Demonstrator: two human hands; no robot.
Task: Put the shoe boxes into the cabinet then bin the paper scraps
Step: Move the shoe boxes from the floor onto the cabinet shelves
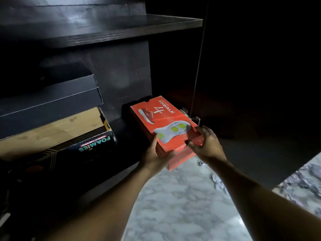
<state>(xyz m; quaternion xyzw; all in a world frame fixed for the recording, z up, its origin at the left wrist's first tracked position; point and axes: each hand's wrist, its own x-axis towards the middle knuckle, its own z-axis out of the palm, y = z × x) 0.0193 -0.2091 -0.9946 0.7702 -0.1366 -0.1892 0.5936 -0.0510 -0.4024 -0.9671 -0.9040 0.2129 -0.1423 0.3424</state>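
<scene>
Dark wood cabinet (121,28) fills most of the view, with a pale marbled floor (173,206) near the bottom and what looks like the open door (260,84) swung out on the right, though it's too murky over there to be sure. On the left of the lower shelf sits a navy box (52,100) on top of a tan-lidded Foamies box (69,136), both already in. The red shoe box (166,122) is the one in play: its far end is over the shelf, its near end hangs out over the floor, and it tilts up toward the back. Both hands are clamped on the near end. The left hand (152,153) wraps the near-left corner with the thumb on the lid, and the right hand (206,145) has its fingers spread over the near-right corner. Guessing it's light, stiffish cardboard, and the lid could pop or crush if squeezed, so I'd hold the corners and base and slide it rather than pinch the lid. Room looks decent, with an open gap between the Foamies box on the left and the metal hinge (185,112) on the right. That hinge is just beside the box's right edge, so I'd favour the left a bit. The back wall seems close to the far end too. Paper scraps (218,181) lie on the floor under the right arm, with more further right (298,180), and none are binned yet.
</scene>
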